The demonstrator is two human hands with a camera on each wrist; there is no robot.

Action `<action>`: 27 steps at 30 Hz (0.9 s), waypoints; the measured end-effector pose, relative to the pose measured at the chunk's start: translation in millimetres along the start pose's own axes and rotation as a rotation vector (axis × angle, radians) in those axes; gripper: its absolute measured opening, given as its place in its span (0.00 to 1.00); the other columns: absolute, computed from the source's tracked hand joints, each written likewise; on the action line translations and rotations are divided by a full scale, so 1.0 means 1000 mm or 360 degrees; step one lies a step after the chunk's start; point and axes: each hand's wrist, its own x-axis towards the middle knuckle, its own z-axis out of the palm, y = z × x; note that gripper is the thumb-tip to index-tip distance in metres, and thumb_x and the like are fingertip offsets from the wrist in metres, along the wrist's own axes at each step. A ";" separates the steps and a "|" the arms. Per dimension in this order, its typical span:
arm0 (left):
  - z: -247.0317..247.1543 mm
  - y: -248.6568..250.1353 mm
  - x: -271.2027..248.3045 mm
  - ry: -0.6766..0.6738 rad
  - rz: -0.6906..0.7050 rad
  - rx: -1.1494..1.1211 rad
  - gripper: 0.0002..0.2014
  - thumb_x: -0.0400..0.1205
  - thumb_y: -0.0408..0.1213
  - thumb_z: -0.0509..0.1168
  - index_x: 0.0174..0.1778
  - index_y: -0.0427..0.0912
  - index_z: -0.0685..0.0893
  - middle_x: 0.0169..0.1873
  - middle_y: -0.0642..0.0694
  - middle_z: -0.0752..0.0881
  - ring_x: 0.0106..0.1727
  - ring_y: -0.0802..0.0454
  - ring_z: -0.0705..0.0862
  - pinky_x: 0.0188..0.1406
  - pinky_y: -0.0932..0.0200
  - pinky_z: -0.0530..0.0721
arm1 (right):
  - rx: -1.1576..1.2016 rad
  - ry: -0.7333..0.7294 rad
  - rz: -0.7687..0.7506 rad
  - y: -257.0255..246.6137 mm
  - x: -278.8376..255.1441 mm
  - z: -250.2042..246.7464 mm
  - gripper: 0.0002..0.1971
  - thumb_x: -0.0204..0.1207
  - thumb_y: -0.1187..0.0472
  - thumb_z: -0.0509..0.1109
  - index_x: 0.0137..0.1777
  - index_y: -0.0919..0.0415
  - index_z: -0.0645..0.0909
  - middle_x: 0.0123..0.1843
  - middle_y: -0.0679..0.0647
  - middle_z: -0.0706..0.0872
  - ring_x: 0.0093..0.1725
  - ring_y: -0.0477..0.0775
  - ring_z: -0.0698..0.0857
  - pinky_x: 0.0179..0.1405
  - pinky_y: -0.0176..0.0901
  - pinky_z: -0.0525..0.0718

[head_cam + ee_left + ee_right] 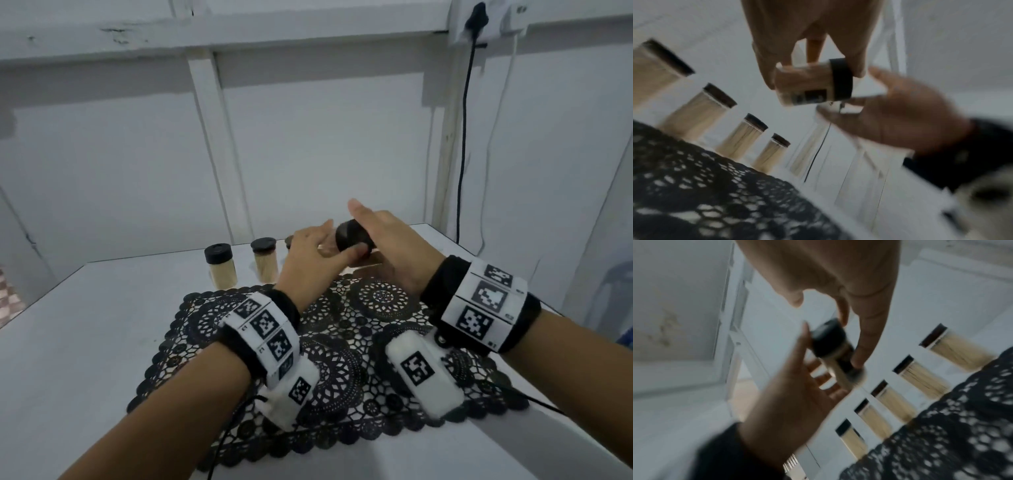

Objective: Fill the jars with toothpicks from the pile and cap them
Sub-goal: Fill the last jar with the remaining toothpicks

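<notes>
A small clear jar (pixel 807 84) packed with toothpicks, black cap (pixel 349 234) on, is tilted on its side in the air above the far edge of the black lace mat (pixel 342 346). My left hand (pixel 315 250) grips it lengthwise, thumb at the cap (pixel 826 339) and fingers towards the base. My right hand (pixel 383 240) lies over the cap end with fairly straight fingers (pixel 861 344) touching the jar, the thumb held away. Both wrist views are blurred.
Several capped jars full of toothpicks (pixel 920 378) stand in a row behind the mat; two (pixel 221 270) (pixel 264 260) show left of my hands. The white table (pixel 85 342) ends near a white wall, with a black cable (pixel 464 137) hanging at the right.
</notes>
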 end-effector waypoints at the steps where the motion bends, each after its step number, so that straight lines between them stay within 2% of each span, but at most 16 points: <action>1: 0.005 0.000 0.002 -0.0056 0.0014 0.0082 0.34 0.69 0.62 0.72 0.69 0.49 0.78 0.63 0.48 0.79 0.56 0.74 0.78 0.60 0.71 0.77 | -0.0070 0.0053 -0.0033 -0.002 -0.001 -0.004 0.24 0.74 0.43 0.68 0.59 0.62 0.74 0.49 0.57 0.86 0.41 0.54 0.86 0.38 0.48 0.86; 2: 0.010 0.002 0.002 -0.0137 0.0029 0.0133 0.38 0.71 0.56 0.73 0.76 0.49 0.70 0.68 0.49 0.72 0.54 0.84 0.71 0.57 0.83 0.71 | -0.0172 0.0117 -0.0082 -0.003 -0.001 -0.010 0.20 0.74 0.48 0.71 0.57 0.61 0.74 0.47 0.55 0.85 0.42 0.54 0.86 0.40 0.50 0.87; 3: 0.015 0.002 0.002 -0.0234 0.0029 0.0201 0.42 0.73 0.50 0.74 0.80 0.48 0.61 0.69 0.51 0.66 0.51 0.89 0.67 0.52 0.88 0.65 | -0.0307 0.0166 -0.0134 -0.003 0.001 -0.018 0.17 0.74 0.53 0.72 0.57 0.59 0.74 0.46 0.52 0.83 0.44 0.56 0.86 0.43 0.52 0.87; 4: 0.019 0.002 0.004 -0.0313 0.0034 0.0266 0.43 0.75 0.48 0.72 0.82 0.48 0.56 0.70 0.51 0.64 0.53 0.87 0.67 0.53 0.88 0.63 | -0.0441 0.0186 -0.0175 -0.003 0.003 -0.025 0.16 0.74 0.56 0.72 0.58 0.58 0.74 0.46 0.51 0.82 0.47 0.57 0.86 0.45 0.54 0.87; 5: 0.021 0.005 0.006 -0.0365 0.0033 0.0348 0.43 0.76 0.52 0.70 0.82 0.48 0.54 0.71 0.50 0.64 0.61 0.79 0.68 0.58 0.82 0.62 | -0.0580 0.0185 -0.0191 -0.004 0.006 -0.032 0.16 0.74 0.58 0.71 0.60 0.58 0.75 0.47 0.50 0.81 0.49 0.57 0.85 0.46 0.54 0.87; 6: 0.022 0.006 0.011 -0.0388 0.0048 0.0414 0.42 0.76 0.57 0.67 0.82 0.48 0.56 0.73 0.48 0.66 0.69 0.67 0.67 0.65 0.73 0.63 | -0.0716 0.0184 -0.0205 -0.005 0.011 -0.039 0.16 0.74 0.59 0.71 0.61 0.57 0.75 0.48 0.50 0.80 0.50 0.57 0.84 0.46 0.54 0.88; 7: 0.023 0.006 0.018 -0.0413 0.0069 0.0464 0.41 0.75 0.62 0.64 0.81 0.47 0.59 0.73 0.46 0.69 0.73 0.57 0.67 0.69 0.65 0.64 | -0.0832 0.0184 -0.0205 -0.006 0.017 -0.047 0.17 0.73 0.59 0.70 0.62 0.56 0.75 0.50 0.50 0.79 0.50 0.55 0.83 0.45 0.52 0.88; 9: 0.023 0.003 0.035 -0.0413 0.0064 0.0594 0.36 0.79 0.59 0.61 0.80 0.44 0.63 0.73 0.42 0.71 0.75 0.51 0.67 0.71 0.58 0.64 | -0.0993 0.0213 -0.0184 -0.007 0.033 -0.062 0.19 0.73 0.56 0.69 0.63 0.54 0.74 0.52 0.52 0.79 0.46 0.54 0.82 0.38 0.46 0.86; 11: 0.020 -0.002 0.054 -0.0374 0.0052 0.0754 0.29 0.82 0.51 0.60 0.78 0.43 0.67 0.73 0.42 0.71 0.74 0.50 0.69 0.69 0.61 0.63 | -0.1162 0.0242 -0.0170 -0.006 0.051 -0.076 0.21 0.73 0.54 0.69 0.66 0.55 0.72 0.53 0.54 0.79 0.44 0.54 0.80 0.33 0.40 0.81; 14: 0.020 -0.009 0.083 -0.0395 0.0044 0.0956 0.26 0.83 0.48 0.61 0.76 0.42 0.69 0.72 0.41 0.71 0.72 0.49 0.70 0.68 0.62 0.64 | -0.1440 0.0215 -0.0096 0.003 0.080 -0.090 0.25 0.73 0.54 0.70 0.69 0.57 0.70 0.56 0.58 0.80 0.47 0.53 0.76 0.34 0.39 0.73; 16: 0.025 -0.014 0.101 -0.0435 -0.0004 0.1014 0.27 0.82 0.48 0.63 0.75 0.41 0.69 0.72 0.41 0.71 0.72 0.47 0.71 0.69 0.58 0.66 | -0.1589 0.0180 -0.0055 0.014 0.097 -0.093 0.24 0.73 0.55 0.70 0.68 0.58 0.71 0.60 0.58 0.81 0.51 0.52 0.76 0.42 0.38 0.72; 20: 0.045 -0.026 0.128 -0.0551 0.0005 0.1134 0.30 0.80 0.50 0.65 0.76 0.41 0.68 0.71 0.39 0.72 0.71 0.45 0.72 0.67 0.55 0.68 | -0.1796 0.0125 0.0007 0.035 0.125 -0.094 0.24 0.74 0.56 0.69 0.69 0.60 0.72 0.65 0.58 0.80 0.63 0.57 0.77 0.53 0.40 0.73; 23: 0.058 -0.032 0.139 -0.0617 -0.0029 0.1235 0.29 0.80 0.48 0.65 0.74 0.41 0.70 0.70 0.40 0.74 0.70 0.44 0.73 0.67 0.51 0.73 | -0.1901 0.0097 0.0049 0.049 0.137 -0.096 0.22 0.76 0.58 0.67 0.69 0.61 0.73 0.65 0.59 0.80 0.64 0.59 0.77 0.56 0.42 0.74; 27: 0.068 -0.041 0.146 -0.0649 0.0021 0.1349 0.20 0.80 0.47 0.65 0.64 0.40 0.79 0.60 0.40 0.80 0.60 0.43 0.79 0.58 0.50 0.78 | -0.1964 0.0066 0.0141 0.064 0.146 -0.102 0.21 0.75 0.58 0.66 0.68 0.62 0.74 0.64 0.60 0.81 0.63 0.60 0.78 0.59 0.45 0.75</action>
